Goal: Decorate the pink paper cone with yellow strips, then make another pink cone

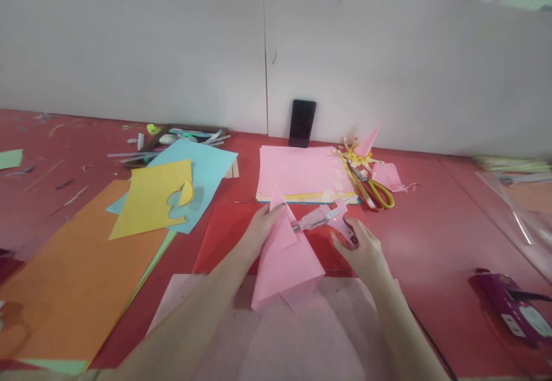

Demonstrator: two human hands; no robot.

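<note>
My left hand (262, 229) grips a large sheet of pink paper (287, 266), rolled into a cone shape with its pointed tip up and its wide end toward me. In my right hand (362, 249) is a pink hot glue gun (330, 217), fingers closed round its handle. A small orange light glows on the gun's body. The metal nozzle points left and meets, or nearly meets, the edge of the paper's overlapping flap; I cannot tell whether it touches. Under the cone lie a red sheet (224, 237) and a pale pink sheet (185, 295).
Behind the hands lies a stack of pink paper (293, 165), with yellow-handled scissors (379, 194) and paper scraps at its right. A phone (302, 122) leans on the white partition (172, 47). Orange (81, 272), yellow (149, 203) and blue sheets (207, 162) spread left; a purple power strip (504, 306) sits right.
</note>
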